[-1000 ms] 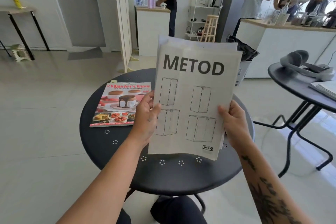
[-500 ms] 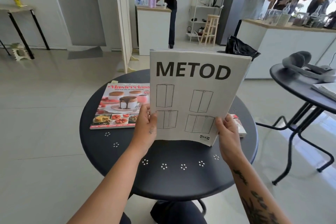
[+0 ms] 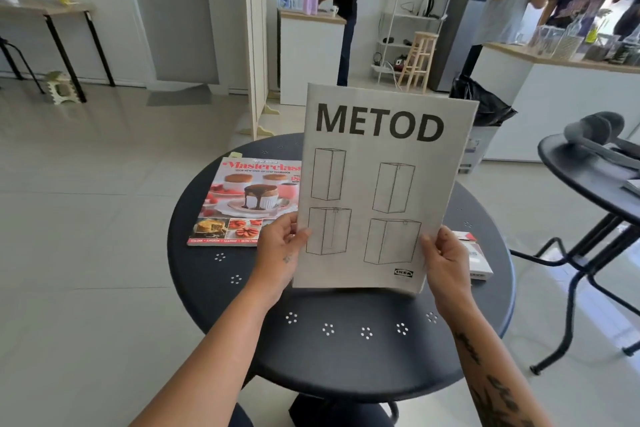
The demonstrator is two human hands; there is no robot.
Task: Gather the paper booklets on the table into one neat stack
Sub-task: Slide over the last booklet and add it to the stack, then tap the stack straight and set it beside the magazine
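Observation:
I hold a stack of grey paper booklets (image 3: 377,184), the front one titled METOD, upright with its bottom edge resting on the round black table (image 3: 346,350). My left hand (image 3: 280,253) grips its lower left edge and my right hand (image 3: 446,260) grips its lower right edge. A colourful Masterclass cookbook magazine (image 3: 242,201) lies flat on the table to the left, partly hidden behind the stack. A white and red booklet (image 3: 479,260) lies flat on the right, mostly behind my right hand.
A second black table (image 3: 588,177) with a grey headset stands at the right. A black rubbish bag (image 3: 485,104) sits behind my table. Several people stand at the counters at the back. Tiled floor surrounds the table.
The stack has gone from tilted and raised to upright, with its bottom edge down on the table. Both hands slid toward its lower corners.

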